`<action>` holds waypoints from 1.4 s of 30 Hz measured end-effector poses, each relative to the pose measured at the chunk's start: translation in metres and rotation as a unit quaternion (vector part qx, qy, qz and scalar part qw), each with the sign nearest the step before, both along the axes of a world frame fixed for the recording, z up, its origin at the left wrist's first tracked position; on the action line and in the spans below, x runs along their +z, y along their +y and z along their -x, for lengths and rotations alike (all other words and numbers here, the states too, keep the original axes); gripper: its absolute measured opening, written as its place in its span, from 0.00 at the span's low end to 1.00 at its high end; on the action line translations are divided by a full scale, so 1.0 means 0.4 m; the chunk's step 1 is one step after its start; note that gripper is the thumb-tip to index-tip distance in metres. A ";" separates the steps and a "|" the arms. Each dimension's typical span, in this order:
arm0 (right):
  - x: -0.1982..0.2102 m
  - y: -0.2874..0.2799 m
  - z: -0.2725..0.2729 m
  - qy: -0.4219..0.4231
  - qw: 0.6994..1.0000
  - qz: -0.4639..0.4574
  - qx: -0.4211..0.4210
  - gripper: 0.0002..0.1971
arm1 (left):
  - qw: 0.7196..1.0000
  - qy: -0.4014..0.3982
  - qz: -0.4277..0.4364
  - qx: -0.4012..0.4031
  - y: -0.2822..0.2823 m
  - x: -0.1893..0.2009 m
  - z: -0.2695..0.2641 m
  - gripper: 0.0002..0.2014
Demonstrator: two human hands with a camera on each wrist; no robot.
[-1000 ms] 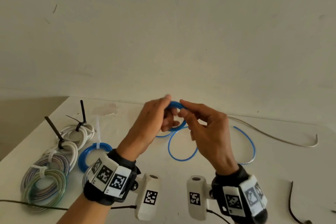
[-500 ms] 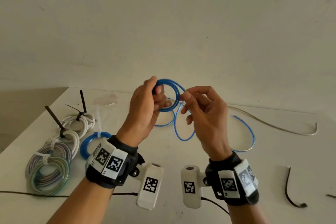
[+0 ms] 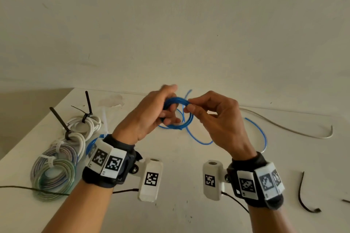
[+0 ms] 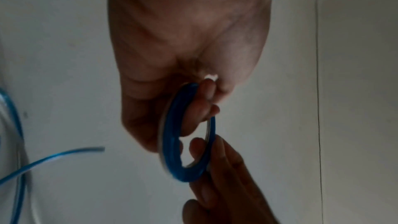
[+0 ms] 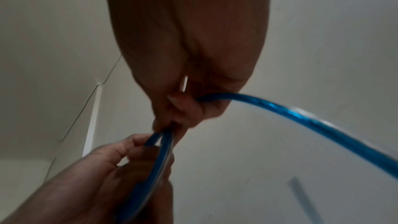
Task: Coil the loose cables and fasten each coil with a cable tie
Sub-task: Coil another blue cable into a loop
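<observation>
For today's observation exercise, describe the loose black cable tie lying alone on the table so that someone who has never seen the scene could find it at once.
Start at the white table and go to its right side, past the person's right hand. The loose black cable tie lies there flat in a shallow curve. Unlike the black ties on the left, which stand up cinched round white cable coils, it binds nothing.

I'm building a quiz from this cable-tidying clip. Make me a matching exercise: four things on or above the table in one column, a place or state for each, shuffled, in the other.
Things:
1. blue cable
2. white cable coils
3. grey cable
4. loose black tie

Places or states:
A. fastened with black ties
B. lying uncoiled along the far right
C. held by both hands
D. lying unused near the right wrist

Pairs: 1-C, 2-A, 3-B, 4-D
</observation>
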State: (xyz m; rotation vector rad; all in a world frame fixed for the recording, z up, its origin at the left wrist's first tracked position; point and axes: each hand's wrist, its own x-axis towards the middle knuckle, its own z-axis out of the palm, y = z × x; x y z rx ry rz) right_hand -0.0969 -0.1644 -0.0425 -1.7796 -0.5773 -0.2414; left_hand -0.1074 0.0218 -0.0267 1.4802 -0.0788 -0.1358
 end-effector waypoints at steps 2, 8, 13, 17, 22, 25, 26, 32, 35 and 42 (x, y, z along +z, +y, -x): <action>-0.003 -0.005 0.000 -0.008 0.999 0.036 0.008 0.02 | 0.995 -0.018 -0.098 0.000 -0.014 -0.008 0.003 0.25; -0.002 0.019 0.002 0.012 0.998 -0.063 0.005 0.10 | 0.990 -0.071 0.061 0.104 -0.030 -0.012 -0.008 0.23; -0.012 0.065 0.022 0.050 0.984 -0.171 0.002 0.07 | 0.970 -0.088 0.159 0.159 -0.045 -0.016 -0.008 0.23; -0.022 0.080 0.025 0.051 0.976 -0.211 -0.025 0.09 | 0.966 -0.113 0.158 0.171 -0.066 -0.028 -0.004 0.23; -0.010 0.070 0.025 0.041 0.976 -0.215 0.001 0.16 | 0.965 -0.114 0.169 0.166 -0.068 -0.023 -0.002 0.23; -0.010 0.068 0.023 0.033 0.982 -0.188 0.016 0.18 | 0.964 -0.118 0.178 0.161 -0.064 -0.023 -0.001 0.24; -0.010 0.066 0.021 0.029 0.982 -0.187 0.008 0.18 | 0.964 -0.123 0.173 0.159 -0.065 -0.024 -0.001 0.23; -0.019 0.065 0.019 0.022 0.981 -0.189 -0.029 0.13 | 0.970 -0.136 0.111 0.169 -0.078 -0.029 -0.001 0.24; -0.022 0.067 0.018 0.013 0.985 -0.169 -0.038 0.13 | 0.969 -0.153 0.093 0.168 -0.070 -0.029 -0.004 0.24; -0.045 0.094 0.017 0.016 0.976 -0.207 -0.070 0.11 | 0.964 -0.186 0.085 0.170 -0.073 -0.043 -0.012 0.25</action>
